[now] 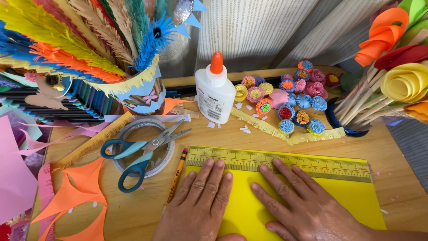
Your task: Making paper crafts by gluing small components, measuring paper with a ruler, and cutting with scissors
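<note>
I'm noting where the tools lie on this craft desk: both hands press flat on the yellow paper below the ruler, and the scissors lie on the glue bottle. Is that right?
Not quite. In the head view the scissors lie on the roll of clear tape, not on the glue bottle, which stands upright further back. The rest holds: the left hand and right hand press flat on the yellow paper below the ruler.

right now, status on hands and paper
Both hands flat: left hand, right hand on yellow paper. Ruler across its top edge. Pencil lies beside it.
</note>
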